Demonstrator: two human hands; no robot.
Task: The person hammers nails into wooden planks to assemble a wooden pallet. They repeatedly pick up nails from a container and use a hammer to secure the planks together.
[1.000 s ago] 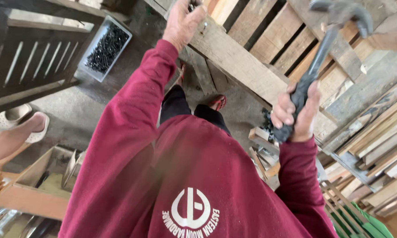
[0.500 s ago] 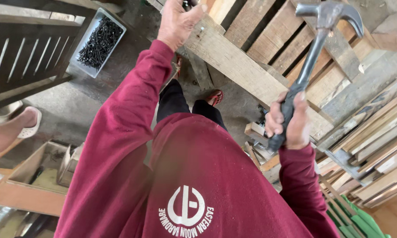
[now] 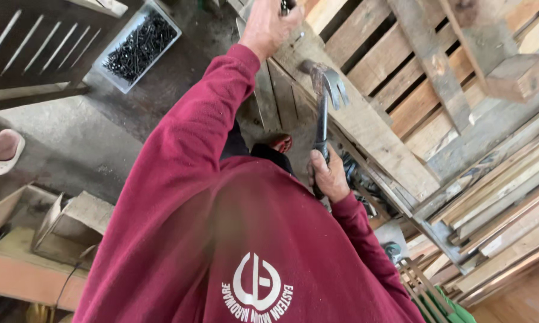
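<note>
Right now the right hand (image 3: 329,174) is clamped round the dark grip of a claw hammer (image 3: 325,98); steel head w/ forked claw sits against the edge of a long, rough wooden plank (image 3: 365,122). Left hand (image 3: 270,24) is up at the top edge of the view, fingers closed on some small dark item, partly cut off, can't tell what; it rests on the same plank just beyond the hammer head. Both arms are in maroon sleeves.

Plank lies diagonally across a slatted wooden pallet (image 3: 413,78): weathered boards, gaps between, a square block near the right. More timber strips are stacked at lower right.

Floor (image 3: 84,143) is grey concrete, dusty. A clear plastic tray of black nails (image 3: 139,45) sits at upper left, well apart from the hands. Small open wooden boxes (image 3: 72,221) at lower left. A sandalled foot (image 3: 3,152) shows at the left edge.

Open floor between tray and pallet; the right side is crowded w/ wood.
</note>
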